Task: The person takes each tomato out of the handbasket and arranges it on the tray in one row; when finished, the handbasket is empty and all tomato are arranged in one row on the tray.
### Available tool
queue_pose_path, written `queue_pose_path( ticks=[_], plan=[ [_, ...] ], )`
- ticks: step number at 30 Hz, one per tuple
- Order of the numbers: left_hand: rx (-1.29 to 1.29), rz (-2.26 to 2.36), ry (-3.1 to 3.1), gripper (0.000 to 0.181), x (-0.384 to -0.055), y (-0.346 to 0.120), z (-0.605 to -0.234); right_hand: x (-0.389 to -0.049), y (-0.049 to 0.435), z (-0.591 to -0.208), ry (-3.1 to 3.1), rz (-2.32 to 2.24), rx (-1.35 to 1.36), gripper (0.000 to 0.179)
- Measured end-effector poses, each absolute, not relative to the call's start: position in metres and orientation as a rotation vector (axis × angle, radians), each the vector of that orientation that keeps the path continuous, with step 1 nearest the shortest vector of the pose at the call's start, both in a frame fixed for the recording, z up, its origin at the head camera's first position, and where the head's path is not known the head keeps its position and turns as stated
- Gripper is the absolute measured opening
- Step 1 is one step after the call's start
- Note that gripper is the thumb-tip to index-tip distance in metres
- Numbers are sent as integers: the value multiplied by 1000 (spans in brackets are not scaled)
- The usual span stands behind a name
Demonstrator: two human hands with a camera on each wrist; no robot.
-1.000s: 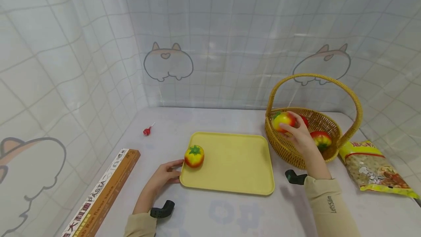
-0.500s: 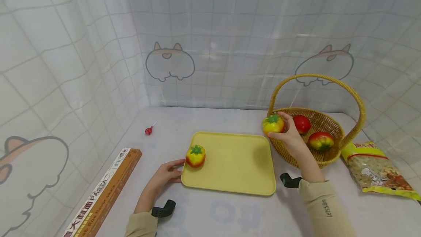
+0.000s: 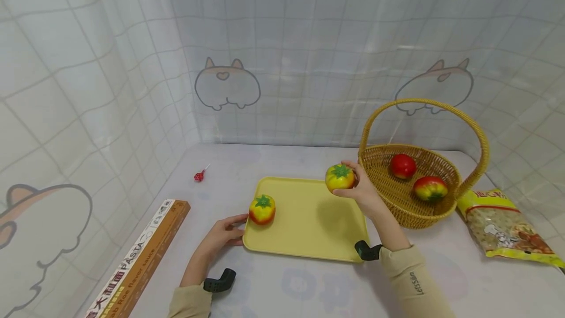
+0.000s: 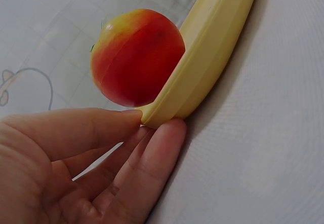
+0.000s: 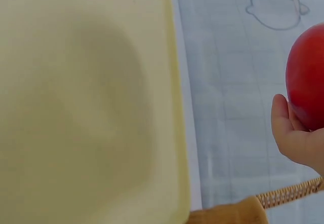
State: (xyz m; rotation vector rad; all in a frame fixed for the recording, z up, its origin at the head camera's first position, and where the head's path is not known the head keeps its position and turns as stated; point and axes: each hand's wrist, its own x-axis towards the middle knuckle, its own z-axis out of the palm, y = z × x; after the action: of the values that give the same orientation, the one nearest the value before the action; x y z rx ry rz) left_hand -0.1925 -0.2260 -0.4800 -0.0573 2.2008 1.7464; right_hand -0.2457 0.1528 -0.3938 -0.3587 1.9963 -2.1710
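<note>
1. Head: we find the right hand (image 3: 359, 191) grasping the first fruit (image 3: 340, 177) above the tray (image 3: 300, 220), with room across to the second fruit (image 3: 262, 209).
2. Left wrist: the left hand (image 4: 86, 188) pinches the tray's edge.
3. Right wrist: fingers (image 5: 281, 116) cup the first fruit.

Head view looks forward-down from 6 o'clock; nearer wrist views, left at 8, right at 4, share the yellow tray (image 3: 293, 229).

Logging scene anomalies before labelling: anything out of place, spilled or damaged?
Nothing looks spilled or damaged. Mildly odd: a small red lollipop-like thing lies alone on the table, apart from the groceries. Also, the toy fruit on the tray sits off-centre, close by the left rim, next to the left hand.
</note>
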Motion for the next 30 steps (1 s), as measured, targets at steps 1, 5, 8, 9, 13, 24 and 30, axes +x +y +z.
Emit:
queue_pose_path(
  ticks=[1, 5, 8, 9, 13, 24, 30],
  plan=[
    [-49, 1747, 2201, 53, -192, -226, -480, -245, 150, -395, 1986, -2169, -362, 81],
    [-43, 1747, 2196, 53, -191, -227, -480, -244, 139, -400, 1967, -2150, -360, 82],
    [-43, 1749, 2187, 54, -191, -227, -480, -244, 130, -404, 1959, -2140, -352, 81],
    [-44, 1749, 2185, 54, -191, -227, -480, -243, 127, -406, 1953, -2139, -348, 81],
    [-51, 1745, 2188, 54, -191, -226, -480, -240, 114, -410, 1942, -2122, -349, 80],
    [-69, 1739, 2210, 52, -192, -226, -481, -234, 78, -421, 1991, -2047, -307, 79],
    [-57, 1733, 2220, 51, -192, -226, -480, -235, 63, -433, 2022, -1998, -302, 78]
  ],
)
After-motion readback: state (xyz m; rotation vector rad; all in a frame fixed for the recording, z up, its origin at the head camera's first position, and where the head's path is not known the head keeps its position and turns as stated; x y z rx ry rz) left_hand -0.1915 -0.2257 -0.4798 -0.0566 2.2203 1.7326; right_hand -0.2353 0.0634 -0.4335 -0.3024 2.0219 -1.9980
